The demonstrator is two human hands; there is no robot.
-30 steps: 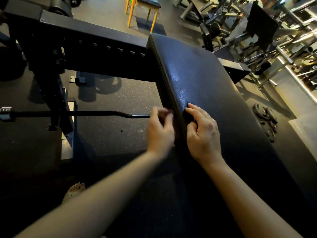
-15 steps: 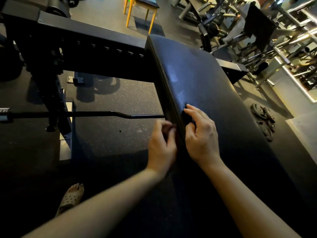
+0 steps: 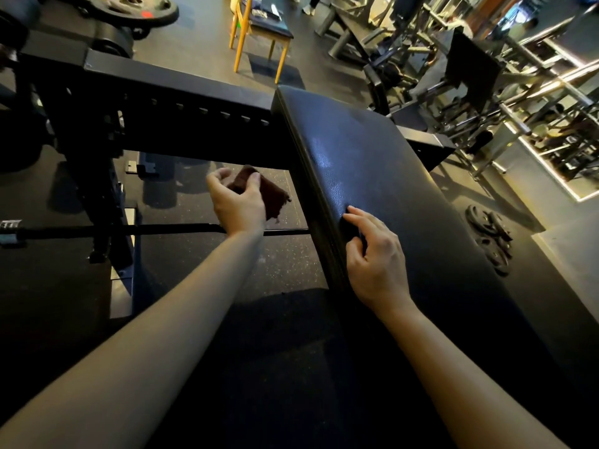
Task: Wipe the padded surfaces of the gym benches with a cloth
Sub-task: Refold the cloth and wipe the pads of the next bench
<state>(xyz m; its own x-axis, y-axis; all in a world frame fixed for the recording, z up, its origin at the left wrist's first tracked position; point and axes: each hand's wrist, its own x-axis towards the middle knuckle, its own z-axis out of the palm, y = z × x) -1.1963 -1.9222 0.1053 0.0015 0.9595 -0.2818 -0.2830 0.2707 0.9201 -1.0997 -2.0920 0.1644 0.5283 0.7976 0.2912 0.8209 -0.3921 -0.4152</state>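
Cloth (image 3: 263, 193), dark brown and crumpled, is pinched in the left hand (image 3: 238, 204). The thumb is on its near face and the curled fingers (image 3: 216, 177) are closed round its top. A frayed corner hangs out to the right. Hand and cloth are in the air off the left side of the pad (image 3: 382, 176), above the floor (image 3: 201, 264). The cloth is near the pad's left edge but not touching it.

The right hand (image 3: 377, 257) rests on the black padded surface just inside that same edge. Its forefinger reaches forward with the tip on the leather. The other fingers are bent and loosely spread, with their tips on the pad, and hold nothing. Whether the thumb touches the pad's side cannot be told. The pad slopes away from the camera, and light glints on its grain ahead of the right hand.

A black steel beam (image 3: 181, 102) with a row of holes meets the pad's far left corner. A bar (image 3: 129, 229) lies on the floor beneath the left wrist. Weight plates (image 3: 489, 236) lie on the floor to the right of the pad. A yellow-legged stool (image 3: 259, 34) stands beyond, and machines (image 3: 486, 79) fill the far right.
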